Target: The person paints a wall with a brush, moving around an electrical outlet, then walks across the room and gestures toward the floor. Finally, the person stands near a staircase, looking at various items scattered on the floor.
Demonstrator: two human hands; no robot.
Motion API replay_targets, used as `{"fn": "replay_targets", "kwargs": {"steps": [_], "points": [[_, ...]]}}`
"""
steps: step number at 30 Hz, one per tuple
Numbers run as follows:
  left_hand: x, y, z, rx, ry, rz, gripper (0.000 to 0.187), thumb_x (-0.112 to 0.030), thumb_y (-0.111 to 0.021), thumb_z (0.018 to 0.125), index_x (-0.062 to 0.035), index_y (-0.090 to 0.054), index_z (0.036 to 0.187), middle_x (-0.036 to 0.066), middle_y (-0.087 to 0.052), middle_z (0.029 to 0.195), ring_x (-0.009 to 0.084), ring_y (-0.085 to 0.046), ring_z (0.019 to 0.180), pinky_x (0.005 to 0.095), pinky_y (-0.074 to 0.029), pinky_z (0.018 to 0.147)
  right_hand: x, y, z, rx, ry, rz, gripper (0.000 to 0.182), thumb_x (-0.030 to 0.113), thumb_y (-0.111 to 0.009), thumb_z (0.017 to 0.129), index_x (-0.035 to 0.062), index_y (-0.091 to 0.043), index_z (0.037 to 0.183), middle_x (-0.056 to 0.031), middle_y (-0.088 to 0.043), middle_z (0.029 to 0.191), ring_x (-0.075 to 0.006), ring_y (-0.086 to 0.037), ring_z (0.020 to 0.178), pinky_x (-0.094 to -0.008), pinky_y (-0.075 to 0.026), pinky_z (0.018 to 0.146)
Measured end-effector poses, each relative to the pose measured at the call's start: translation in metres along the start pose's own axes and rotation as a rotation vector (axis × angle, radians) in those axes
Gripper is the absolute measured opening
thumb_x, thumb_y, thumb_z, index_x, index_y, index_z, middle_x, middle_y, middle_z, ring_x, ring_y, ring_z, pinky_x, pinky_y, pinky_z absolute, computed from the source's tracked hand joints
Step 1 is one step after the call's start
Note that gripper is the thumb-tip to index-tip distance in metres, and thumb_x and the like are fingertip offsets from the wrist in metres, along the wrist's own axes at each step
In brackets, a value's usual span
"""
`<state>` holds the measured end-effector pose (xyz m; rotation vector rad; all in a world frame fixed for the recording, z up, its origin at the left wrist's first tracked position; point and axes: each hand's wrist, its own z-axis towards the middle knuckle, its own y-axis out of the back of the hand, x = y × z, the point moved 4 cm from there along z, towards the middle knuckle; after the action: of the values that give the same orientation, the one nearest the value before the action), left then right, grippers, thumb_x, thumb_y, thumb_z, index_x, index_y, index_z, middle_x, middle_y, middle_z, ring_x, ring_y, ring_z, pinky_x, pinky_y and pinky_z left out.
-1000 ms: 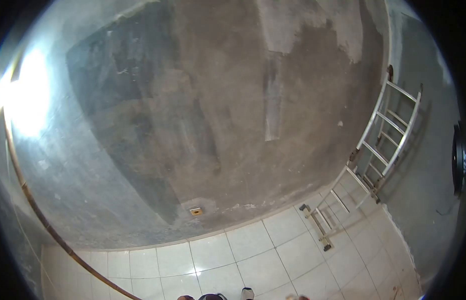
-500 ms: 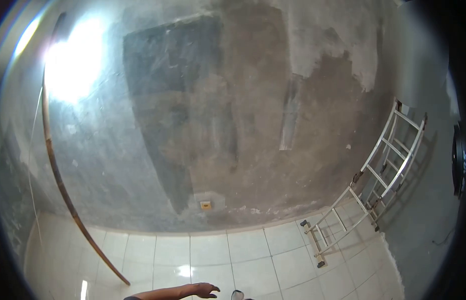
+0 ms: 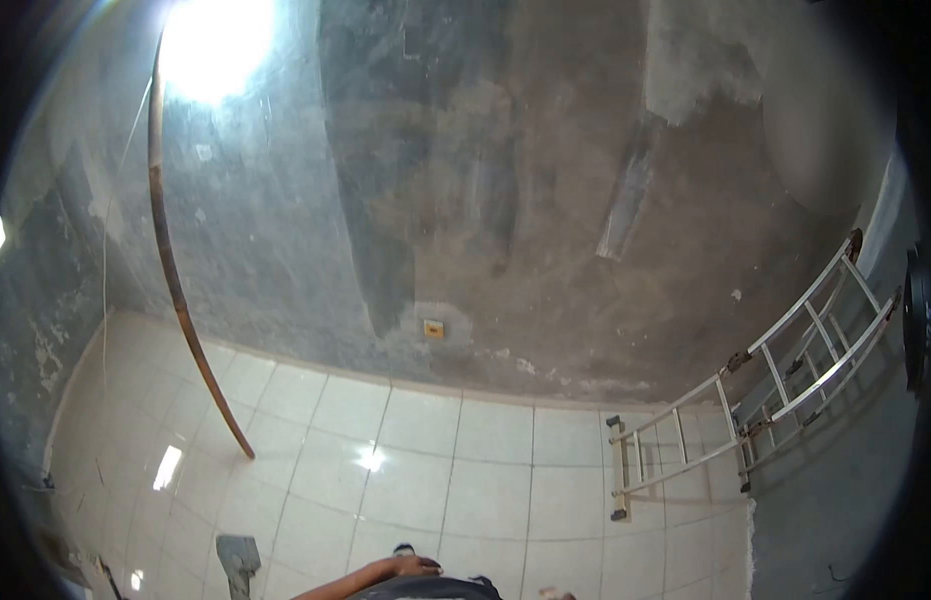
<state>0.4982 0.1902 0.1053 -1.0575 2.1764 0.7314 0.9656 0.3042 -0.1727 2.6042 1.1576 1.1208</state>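
While the left hand (image 3: 411,566) hangs low, grip unreadable, empty it seems, the nearest thing, a trowel (image 3: 238,556), lies on the floor (image 3: 486,450): likely stiff, light; take its handle. Right hand unseen.

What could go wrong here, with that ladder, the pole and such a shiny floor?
The folding ladder leans against the wall with its feet on glossy tiles; it might slide if bumped or climbed. The long thin pole propped on the wall could likewise slip and fall. The person's left arm is low in view; a tool lying on the floor nearby could trip them.
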Motion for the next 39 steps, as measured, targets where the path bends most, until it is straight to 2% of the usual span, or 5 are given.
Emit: {"fn": "replay_targets", "kwargs": {"steps": [5,9,15,27,39], "points": [[0.037,-0.049,0.046,-0.017,-0.224,0.267,0.054,-0.05,-0.045,0.092,-0.0063,-0.062,0.119,0.02,-0.06,0.121,0.0357,-0.053,0.117,0.0428,-0.039,0.1,0.13,-0.007,-0.103,0.277,0.255,-0.002,0.028,0.02,-0.059,0.087,0.0068,-0.056,0.111,-0.0167,-0.061,0.109,-0.034,-0.065,0.093,-0.0457,-0.057,0.072],[-0.036,-0.027,-0.024,0.087,0.136,0.196,0.049,-0.045,-0.046,0.092,-0.0074,-0.062,0.12,0.02,-0.057,0.126,0.0359,-0.054,0.116,0.0425,-0.041,0.098,0.171,0.018,-0.108,0.27,0.352,-0.164,0.02,0.016,-0.057,0.088,0.0047,-0.062,0.103,-0.0199,-0.063,0.106,-0.0352,-0.065,0.091,-0.0456,-0.058,0.074],[0.041,-0.019,-0.053,-0.29,0.327,0.291,0.056,-0.05,-0.054,0.087,-0.0077,-0.058,0.124,0.022,-0.06,0.119,0.039,-0.056,0.112,0.0448,-0.044,0.095,0.153,0.077,-0.084,0.022,0.197,-0.366,0.024,0.018,-0.061,0.083,0.0027,-0.061,0.102,-0.0204,-0.064,0.101,-0.0346,-0.066,0.088,-0.0465,-0.06,0.071],[0.04,-0.031,-0.076,-0.109,0.284,-0.397,0.07,-0.054,-0.047,0.092,-0.0032,-0.042,0.14,0.019,-0.046,0.139,0.0297,-0.043,0.129,0.0365,-0.031,0.109,0.064,0.066,-0.128,0.066,0.121,-0.174,0.033,0.027,-0.066,0.084,0.0027,-0.058,0.106,-0.016,-0.063,0.086,-0.0291,-0.065,0.072,-0.0424,-0.06,0.062],[0.101,-0.006,-0.084,-0.301,0.382,-0.364,0.05,-0.039,-0.054,0.092,0.0008,-0.059,0.122,0.013,-0.066,0.107,0.0242,-0.062,0.093,0.0348,-0.05,0.078,0.094,0.044,-0.161,0.131,0.183,-0.03,0.027,0.025,-0.062,0.09,0.0035,-0.059,0.106,-0.0145,-0.063,0.1,-0.0284,-0.066,0.088,-0.0416,-0.06,0.069]]}}
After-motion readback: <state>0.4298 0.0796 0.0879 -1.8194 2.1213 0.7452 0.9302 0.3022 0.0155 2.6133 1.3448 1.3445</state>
